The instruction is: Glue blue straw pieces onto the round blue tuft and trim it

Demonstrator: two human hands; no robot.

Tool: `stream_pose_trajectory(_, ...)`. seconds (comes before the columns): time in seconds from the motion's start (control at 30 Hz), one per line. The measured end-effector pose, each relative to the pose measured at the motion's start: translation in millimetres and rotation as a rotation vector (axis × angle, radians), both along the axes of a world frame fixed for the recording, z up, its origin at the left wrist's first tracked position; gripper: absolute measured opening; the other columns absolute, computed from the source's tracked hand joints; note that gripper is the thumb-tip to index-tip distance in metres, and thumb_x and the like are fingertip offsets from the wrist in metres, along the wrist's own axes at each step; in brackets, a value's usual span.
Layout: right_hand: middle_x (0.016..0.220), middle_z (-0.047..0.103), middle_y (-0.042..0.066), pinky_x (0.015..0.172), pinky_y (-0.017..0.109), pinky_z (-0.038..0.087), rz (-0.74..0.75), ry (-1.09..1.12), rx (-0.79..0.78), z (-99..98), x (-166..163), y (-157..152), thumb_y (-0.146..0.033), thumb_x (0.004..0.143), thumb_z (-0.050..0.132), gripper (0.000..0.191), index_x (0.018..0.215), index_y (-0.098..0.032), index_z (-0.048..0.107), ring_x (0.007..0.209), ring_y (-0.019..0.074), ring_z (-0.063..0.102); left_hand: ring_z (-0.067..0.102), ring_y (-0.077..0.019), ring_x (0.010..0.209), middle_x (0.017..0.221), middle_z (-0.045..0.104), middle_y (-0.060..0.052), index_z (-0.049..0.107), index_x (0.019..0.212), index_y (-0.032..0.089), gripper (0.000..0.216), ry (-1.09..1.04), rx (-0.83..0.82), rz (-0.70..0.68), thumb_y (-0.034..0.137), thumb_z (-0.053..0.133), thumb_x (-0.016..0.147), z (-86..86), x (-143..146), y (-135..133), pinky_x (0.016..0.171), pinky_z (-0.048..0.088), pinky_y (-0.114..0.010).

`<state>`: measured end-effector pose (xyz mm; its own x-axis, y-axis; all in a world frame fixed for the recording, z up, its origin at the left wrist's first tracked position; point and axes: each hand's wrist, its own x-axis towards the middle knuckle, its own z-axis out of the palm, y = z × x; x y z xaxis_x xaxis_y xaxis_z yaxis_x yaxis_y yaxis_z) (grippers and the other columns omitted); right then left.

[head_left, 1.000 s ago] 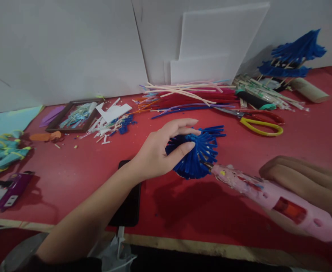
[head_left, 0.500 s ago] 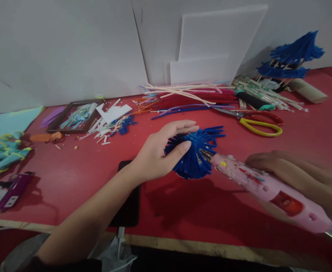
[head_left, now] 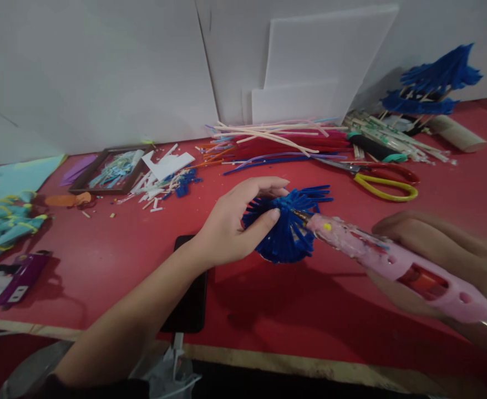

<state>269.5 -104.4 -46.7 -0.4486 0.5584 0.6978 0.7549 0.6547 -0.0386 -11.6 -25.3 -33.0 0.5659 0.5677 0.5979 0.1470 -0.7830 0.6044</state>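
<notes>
the pink plastic glue gun (head_left: 368, 249), gripped in the right hand (head_left: 435, 238), is best kept steady, its metal tip (head_left: 302, 215) close without scorching the fuzz. the round blue cone of fuzzy pipe-cleaner stems (head_left: 287, 241), at frame centre, lies partly beneath the left hand (head_left: 229, 224), held between thumb and curled fingers.

Left hand (head_left: 233, 224) holds blue fringed piece (head_left: 287, 241); right hand (head_left: 429, 238) holds pink glue gun (head_left: 366, 246), nozzle (head_left: 300, 214) pointed at it.
</notes>
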Motion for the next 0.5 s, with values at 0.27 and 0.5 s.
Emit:
stream_pose_trajectory(0.27,0.095,0.074,0.007,0.068,0.032,0.057,-0.001,-0.022,0.001,-4.2,2.6,-2.0,-0.024,0.095,0.06,0.021,0.116,-0.026,0.06,0.08,0.0199,0.071,0.07,-0.0219,0.112,0.121,0.073,-0.01,0.061,0.123,0.021,0.029,-0.003,0.137,0.168,0.017,0.061,0.095,4.8,1.0,-5.7,0.1,0.059,-0.041)
stream_pose_trajectory(0.5,0.096,0.076,0.008,0.07,0.031,0.058,0.012,-0.001,0.006,-0.3,2.0,-0.7,-0.027,0.1,0.054,0.037,0.137,-0.027,0.056,0.081,0.0213,0.074,0.057,-0.011,0.064,0.07,0.062,-0.001,0.063,0.078,0.019,0.027,-0.2,-0.515,-0.182,0.036,0.062,0.099,35.7,32.1,-97.1,0.06,0.05,-0.024)
